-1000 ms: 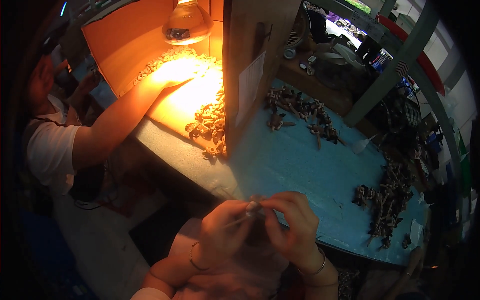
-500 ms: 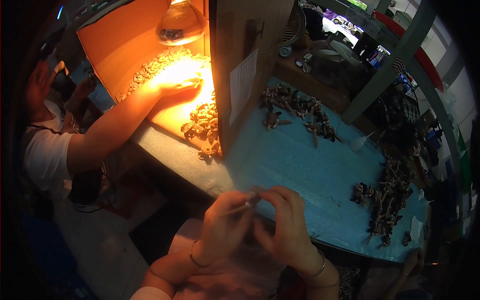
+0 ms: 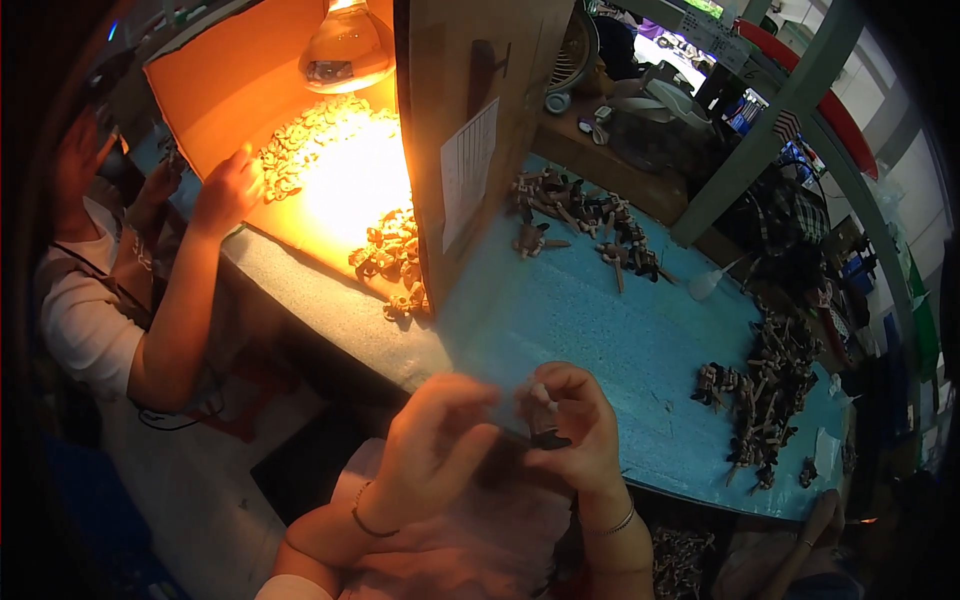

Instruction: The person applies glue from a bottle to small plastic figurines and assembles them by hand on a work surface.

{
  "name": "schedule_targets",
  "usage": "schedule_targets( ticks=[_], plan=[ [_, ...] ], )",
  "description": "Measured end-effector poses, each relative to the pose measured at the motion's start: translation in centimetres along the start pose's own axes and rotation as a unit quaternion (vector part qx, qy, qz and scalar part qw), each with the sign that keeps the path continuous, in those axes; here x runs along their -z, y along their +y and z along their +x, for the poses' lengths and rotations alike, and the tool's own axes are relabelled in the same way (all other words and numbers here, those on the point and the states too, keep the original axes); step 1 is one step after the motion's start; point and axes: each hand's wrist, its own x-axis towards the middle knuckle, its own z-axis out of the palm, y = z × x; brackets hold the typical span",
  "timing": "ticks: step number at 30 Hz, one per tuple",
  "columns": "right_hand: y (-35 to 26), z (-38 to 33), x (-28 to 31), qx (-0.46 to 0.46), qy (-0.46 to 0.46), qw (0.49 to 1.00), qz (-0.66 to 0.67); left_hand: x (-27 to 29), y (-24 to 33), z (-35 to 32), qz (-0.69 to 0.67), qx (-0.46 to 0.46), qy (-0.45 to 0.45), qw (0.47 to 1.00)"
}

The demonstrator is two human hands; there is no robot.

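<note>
Between the thumb and fingers of my right hand [image 3: 588, 435] is a small figure-like piece [image 3: 541, 414], pale brown above with a dark lower end. My fingers cover part of it, so its full shape is hidden. To its left, my left hand [image 3: 428, 440] has its thumb apart from its curled fingers, and no object shows in it. Its fingertips are smeared by motion. Both hands are above my lap, in front of the blue tabletop's near edge [image 3: 640, 478]. Similar brown and dark pieces [image 3: 770, 390] lie piled at the right of the table.
Another cluster of pieces [image 3: 590, 215] lies farther back, near a white squeeze bottle [image 3: 705, 284]. A cardboard partition [image 3: 470, 130] stands left of the table. Beyond it, a glowing heat lamp [image 3: 347, 55] hangs over small pieces [image 3: 385, 245], where a co-worker's hand [image 3: 232, 190] reaches in.
My hands have moved apart; my left hand no longer touches the piece, and the thin stick seen by it is out of sight. The co-worker's hand has moved left, away from the lamp's glow.
</note>
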Motion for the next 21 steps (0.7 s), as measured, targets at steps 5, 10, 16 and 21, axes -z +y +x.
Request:
schedule_targets(
  ticks=[5,10,16,21],
  plan=[
    [0.1,-0.8,0.0,0.013,-0.045,0.998,0.049,-0.4,0.1,1.5,0.066,-0.044,-0.037,0.996],
    [-0.2,-0.9,-0.5,-0.009,-0.033,0.997,0.072,-0.7,-0.5,1.1,0.043,-0.05,-0.024,0.998],
    [0.3,-1.2,-1.1,0.03,-0.006,0.999,0.033,-1.5,0.3,0.3,0.127,-0.091,0.022,0.987],
    [0.6,-1.2,-0.9,-0.005,0.018,0.998,0.066,-1.4,0.7,0.0,0.114,-0.079,-0.005,0.99]
  ],
)
